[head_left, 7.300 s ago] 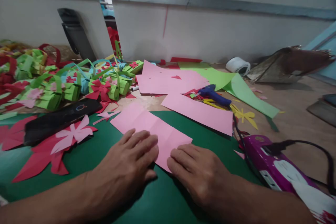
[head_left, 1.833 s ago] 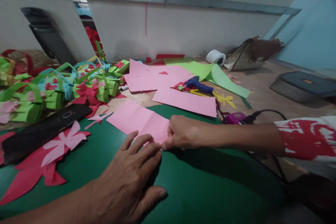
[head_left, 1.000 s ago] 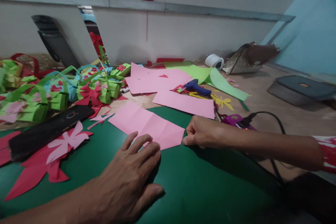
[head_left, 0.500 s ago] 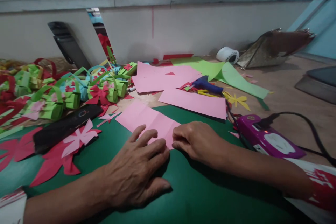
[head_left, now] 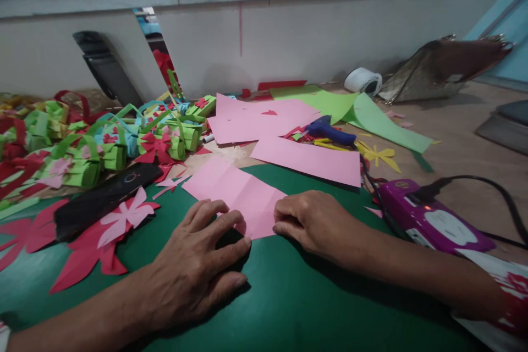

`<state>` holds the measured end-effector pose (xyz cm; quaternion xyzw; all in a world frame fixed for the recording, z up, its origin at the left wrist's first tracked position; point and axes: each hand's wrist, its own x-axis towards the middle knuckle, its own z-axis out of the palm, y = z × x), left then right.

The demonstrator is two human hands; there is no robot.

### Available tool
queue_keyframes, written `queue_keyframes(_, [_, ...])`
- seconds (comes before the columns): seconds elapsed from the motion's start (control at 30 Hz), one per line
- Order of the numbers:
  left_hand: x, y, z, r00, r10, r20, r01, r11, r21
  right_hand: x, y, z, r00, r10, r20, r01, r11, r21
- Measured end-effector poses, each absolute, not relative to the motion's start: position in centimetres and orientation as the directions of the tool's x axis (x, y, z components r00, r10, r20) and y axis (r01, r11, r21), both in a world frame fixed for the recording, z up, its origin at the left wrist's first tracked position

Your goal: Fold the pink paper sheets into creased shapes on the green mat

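Observation:
A creased strip of pink paper (head_left: 239, 184) lies on the green mat (head_left: 272, 297), slanting from upper left to lower right. My right hand (head_left: 315, 220) pinches its right edge between thumb and fingers. My left hand (head_left: 202, 264) is open, fingers spread, with the fingertips at the strip's lower edge; they hide part of that edge. Just behind the right hand is a second pink paper strip (head_left: 307, 160). Beyond that lies a larger pink sheet (head_left: 251, 121) with a small red scrap on it.
Red and pink paper flowers (head_left: 97, 245) and a black phone (head_left: 107, 195) lie at left, before several green paper baskets (head_left: 82, 168). At right are a blue glue gun (head_left: 330, 131), a yellow paper flower (head_left: 377, 154) and a purple power box (head_left: 431, 217) with cables.
My left hand has slid left, baring more of the strip's lower edge. The right hand keeps its pinch on the right edge. The view has shifted slightly.

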<state>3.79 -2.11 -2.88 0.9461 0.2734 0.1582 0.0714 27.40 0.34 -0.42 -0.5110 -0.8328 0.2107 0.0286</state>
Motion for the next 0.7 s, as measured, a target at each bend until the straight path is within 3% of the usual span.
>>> queue_keyframes(0.53, [3.21,-2.78,-3.07,0.766,0.560,0.316,0.520,-0.829,0.208,27.28,0.42,-0.38,-0.475,0.862,-0.174,0.841,0.388,-0.377])
queue_keyframes(0.7, [3.55,-2.47,-2.97,0.819,0.545,0.179,0.506,-0.834,0.222,27.06,0.50,0.18,-0.453,0.862,-0.227,0.861,0.357,-0.363])
